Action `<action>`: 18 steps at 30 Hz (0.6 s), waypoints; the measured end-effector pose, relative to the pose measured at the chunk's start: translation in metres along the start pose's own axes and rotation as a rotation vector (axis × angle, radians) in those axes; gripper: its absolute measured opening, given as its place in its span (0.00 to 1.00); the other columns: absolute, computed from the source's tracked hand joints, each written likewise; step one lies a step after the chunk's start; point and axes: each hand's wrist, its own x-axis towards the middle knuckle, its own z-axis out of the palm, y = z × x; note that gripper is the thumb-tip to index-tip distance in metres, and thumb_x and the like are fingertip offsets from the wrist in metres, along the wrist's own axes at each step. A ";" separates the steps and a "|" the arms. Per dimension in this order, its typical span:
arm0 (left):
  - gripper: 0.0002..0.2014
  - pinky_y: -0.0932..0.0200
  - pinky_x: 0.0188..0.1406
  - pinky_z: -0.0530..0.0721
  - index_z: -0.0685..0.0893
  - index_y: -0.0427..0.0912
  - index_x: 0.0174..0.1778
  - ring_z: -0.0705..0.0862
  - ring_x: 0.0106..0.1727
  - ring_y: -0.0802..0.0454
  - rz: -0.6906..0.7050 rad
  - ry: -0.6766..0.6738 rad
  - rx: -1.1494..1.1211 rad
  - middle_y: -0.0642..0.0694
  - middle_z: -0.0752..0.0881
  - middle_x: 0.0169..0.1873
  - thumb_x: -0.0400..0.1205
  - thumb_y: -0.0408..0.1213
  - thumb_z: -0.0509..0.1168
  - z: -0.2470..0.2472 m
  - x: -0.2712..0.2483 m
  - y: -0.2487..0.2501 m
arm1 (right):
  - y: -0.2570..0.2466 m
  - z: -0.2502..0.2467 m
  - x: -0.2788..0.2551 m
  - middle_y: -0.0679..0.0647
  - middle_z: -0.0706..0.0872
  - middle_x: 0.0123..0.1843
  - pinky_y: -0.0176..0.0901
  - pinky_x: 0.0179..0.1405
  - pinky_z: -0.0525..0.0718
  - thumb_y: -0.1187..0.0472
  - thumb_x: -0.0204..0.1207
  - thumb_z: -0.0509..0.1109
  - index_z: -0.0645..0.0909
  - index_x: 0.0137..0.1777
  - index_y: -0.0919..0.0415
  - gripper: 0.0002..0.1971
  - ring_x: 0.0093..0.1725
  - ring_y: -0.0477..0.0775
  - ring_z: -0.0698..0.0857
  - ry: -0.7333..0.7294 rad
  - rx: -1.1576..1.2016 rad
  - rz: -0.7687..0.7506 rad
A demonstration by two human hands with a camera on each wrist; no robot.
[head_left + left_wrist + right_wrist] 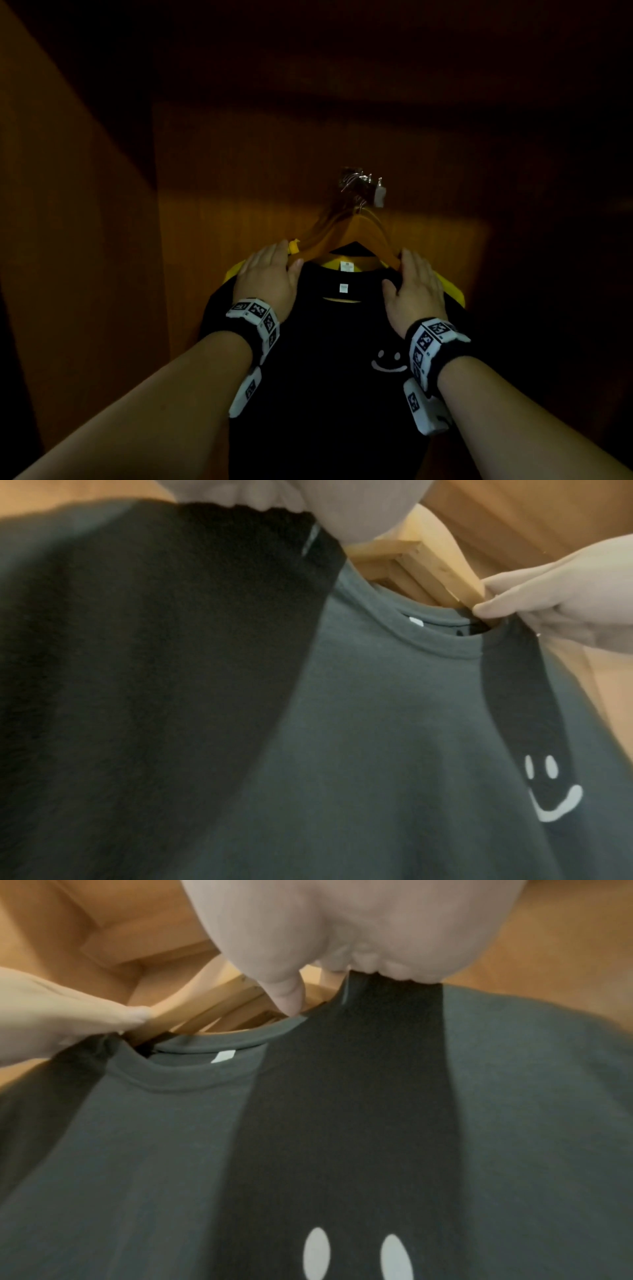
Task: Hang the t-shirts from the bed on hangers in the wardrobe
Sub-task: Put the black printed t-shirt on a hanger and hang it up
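Note:
Inside a dark wardrobe, a black t-shirt (329, 359) with a white smiley face hangs on a wooden hanger (363, 233). My left hand (270, 277) lies over its left shoulder with the thumb by the collar. My right hand (414, 287) lies the same way over the right shoulder. In the left wrist view the right hand (555, 607) pinches the fabric beside the collar, against the hanger arm (435, 569). In the right wrist view the left hand (68, 1015) holds the opposite shoulder, and the shirt (171, 1150) fills the view below. A yellow t-shirt (452, 287) hangs just behind.
Several hanger hooks (359, 183) bunch together on the rail above the shirts. The wardrobe's wooden side wall (85, 240) stands close on the left, and the back panel (239, 171) is right behind the clothes. The right side is too dark to read.

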 end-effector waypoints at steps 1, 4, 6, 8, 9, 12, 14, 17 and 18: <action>0.32 0.48 0.87 0.61 0.64 0.41 0.89 0.67 0.86 0.46 -0.001 0.003 -0.011 0.43 0.70 0.85 0.92 0.57 0.45 0.001 0.000 0.000 | 0.000 -0.001 0.000 0.55 0.52 0.92 0.56 0.90 0.49 0.47 0.90 0.57 0.46 0.92 0.54 0.36 0.91 0.57 0.50 -0.005 0.004 0.004; 0.34 0.48 0.87 0.61 0.62 0.42 0.89 0.65 0.87 0.46 0.009 -0.007 -0.029 0.43 0.69 0.86 0.91 0.59 0.44 -0.001 0.000 -0.001 | 0.001 -0.004 -0.002 0.55 0.52 0.92 0.56 0.90 0.50 0.51 0.90 0.58 0.47 0.92 0.54 0.35 0.91 0.57 0.51 -0.012 0.022 0.002; 0.34 0.48 0.88 0.59 0.59 0.44 0.90 0.63 0.88 0.47 0.016 -0.049 -0.069 0.45 0.65 0.88 0.91 0.60 0.43 -0.004 -0.002 -0.002 | 0.002 -0.009 -0.005 0.55 0.53 0.92 0.56 0.90 0.51 0.54 0.89 0.60 0.48 0.92 0.53 0.35 0.91 0.57 0.51 -0.005 0.055 -0.011; 0.33 0.47 0.89 0.57 0.57 0.49 0.91 0.60 0.89 0.49 0.035 -0.106 -0.181 0.48 0.62 0.89 0.92 0.61 0.42 -0.010 -0.004 -0.004 | 0.002 -0.017 -0.011 0.54 0.55 0.92 0.55 0.90 0.54 0.58 0.88 0.62 0.50 0.92 0.53 0.36 0.91 0.56 0.53 0.014 0.144 -0.004; 0.32 0.46 0.88 0.59 0.57 0.51 0.91 0.60 0.89 0.50 0.040 -0.120 -0.257 0.49 0.62 0.89 0.92 0.60 0.43 -0.014 -0.006 -0.005 | 0.003 -0.023 -0.014 0.53 0.58 0.91 0.55 0.89 0.57 0.60 0.87 0.63 0.53 0.91 0.53 0.35 0.90 0.56 0.56 0.036 0.197 0.021; 0.23 0.46 0.78 0.70 0.71 0.49 0.84 0.70 0.80 0.42 -0.022 0.000 -0.315 0.45 0.74 0.80 0.93 0.51 0.52 -0.024 -0.016 -0.016 | 0.010 -0.036 -0.024 0.60 0.72 0.80 0.58 0.82 0.67 0.63 0.82 0.67 0.68 0.82 0.58 0.28 0.80 0.63 0.69 0.158 0.145 0.107; 0.16 0.43 0.70 0.73 0.81 0.45 0.71 0.73 0.70 0.40 -0.083 0.069 -0.222 0.43 0.79 0.68 0.92 0.46 0.57 -0.028 -0.025 -0.026 | 0.015 -0.039 -0.028 0.61 0.78 0.73 0.60 0.75 0.70 0.62 0.81 0.67 0.74 0.76 0.58 0.23 0.73 0.65 0.73 0.146 0.053 0.149; 0.14 0.42 0.72 0.74 0.83 0.43 0.68 0.75 0.68 0.38 -0.075 0.008 -0.215 0.42 0.80 0.64 0.90 0.44 0.62 -0.031 -0.032 -0.038 | 0.017 -0.043 -0.026 0.62 0.80 0.69 0.60 0.71 0.74 0.62 0.82 0.66 0.77 0.73 0.58 0.19 0.69 0.66 0.75 0.088 0.051 0.135; 0.14 0.43 0.72 0.74 0.84 0.43 0.67 0.76 0.68 0.38 -0.064 -0.003 -0.217 0.42 0.81 0.64 0.90 0.44 0.63 -0.032 -0.032 -0.040 | 0.017 -0.045 -0.024 0.62 0.80 0.68 0.60 0.71 0.76 0.63 0.83 0.66 0.77 0.73 0.59 0.18 0.69 0.66 0.75 0.084 0.064 0.119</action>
